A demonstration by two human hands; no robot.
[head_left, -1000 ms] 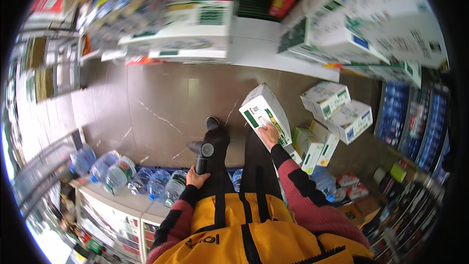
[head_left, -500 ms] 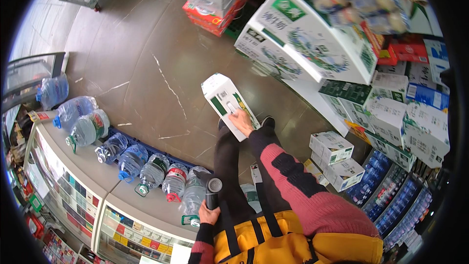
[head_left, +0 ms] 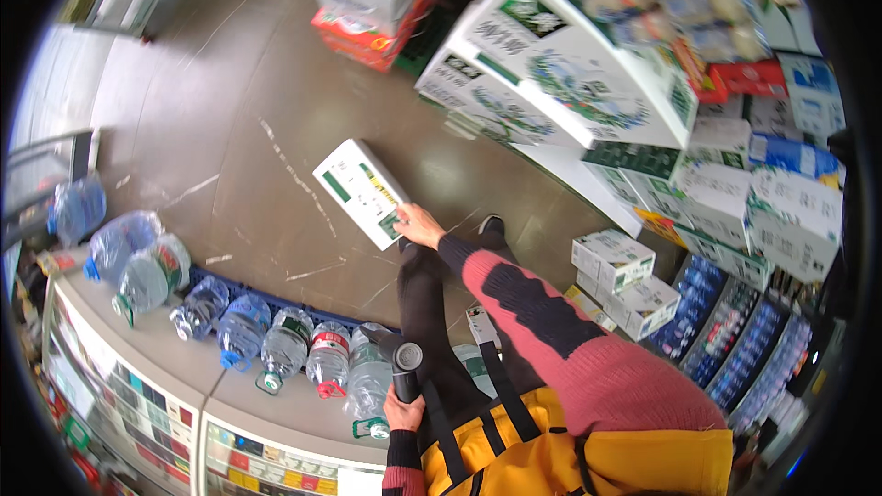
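My right hand (head_left: 421,225) grips the near end of a white carton (head_left: 356,191) with green and yellow print, held out above the floor in front of my legs. The carton is tilted, its far end pointing up and left. Its underside is hidden. Down at the counter, my left hand (head_left: 404,413) is closed around a black cylindrical device (head_left: 406,363) with a round grey end and a dark flared part at its side; its exact kind is unclear. Right beside the device lies a large clear water bottle (head_left: 370,381) with a green handle.
Several large water bottles (head_left: 243,323) line the curved counter (head_left: 243,390) at left. Stacked white cartons (head_left: 588,64) stand at the far right, with two smaller white boxes (head_left: 614,259) below them. Packs of bottled drinks (head_left: 735,340) sit at the right. A red and white box stack (head_left: 363,32) stands ahead.
My right hand has moved left with the carton, which is turned to show more of its broad printed face. The left hand keeps the black device, slightly further right and lower.
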